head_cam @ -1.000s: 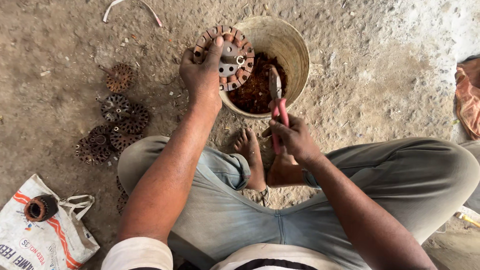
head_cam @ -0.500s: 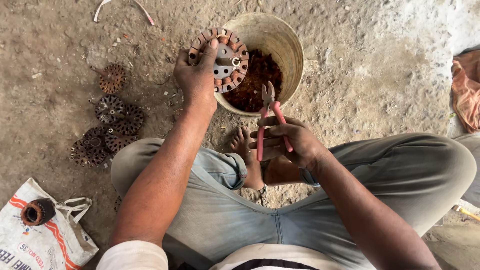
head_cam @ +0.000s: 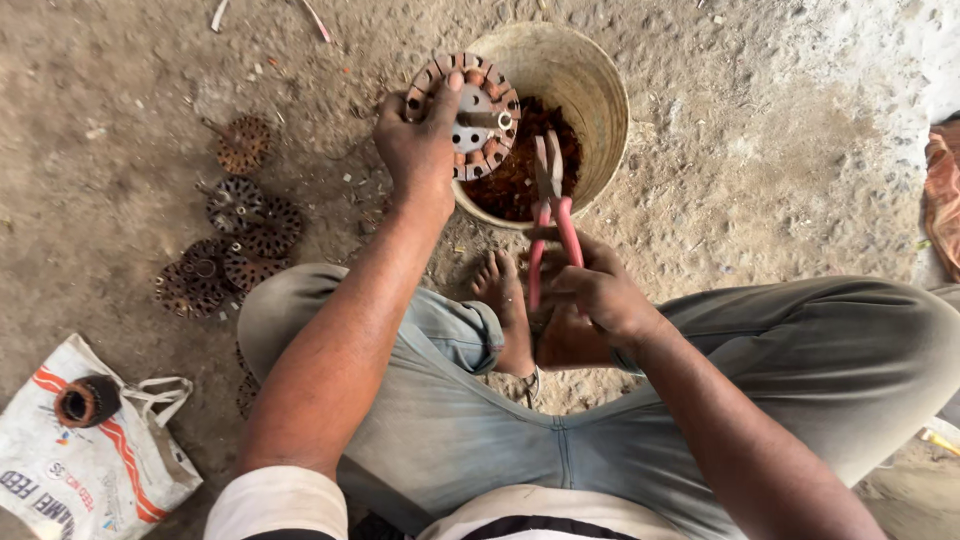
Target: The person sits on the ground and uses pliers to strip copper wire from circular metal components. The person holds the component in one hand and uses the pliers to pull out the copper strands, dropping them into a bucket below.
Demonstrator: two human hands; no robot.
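My left hand (head_cam: 420, 140) grips a round motor stator (head_cam: 478, 118) wound with copper coils and holds it over the near left rim of a pale bucket (head_cam: 590, 75). My right hand (head_cam: 598, 295) is shut on red-handled pliers (head_cam: 550, 215), whose jaws point up over the bucket's near rim, just right of the stator. The bucket holds a heap of reddish copper wire (head_cam: 520, 170). I sit on the ground with a bare foot (head_cam: 505, 300) tucked between my arms.
Several stripped rusty stator cores (head_cam: 235, 235) lie on the dirt floor to the left. A white printed sack (head_cam: 85, 470) with a small copper coil (head_cam: 85, 400) on it lies at the lower left. Orange cloth (head_cam: 942, 190) shows at the right edge.
My right hand has opened the pliers' handles and raised the jaws toward the bucket and the stator. My left hand keeps the stator at the bucket's rim.
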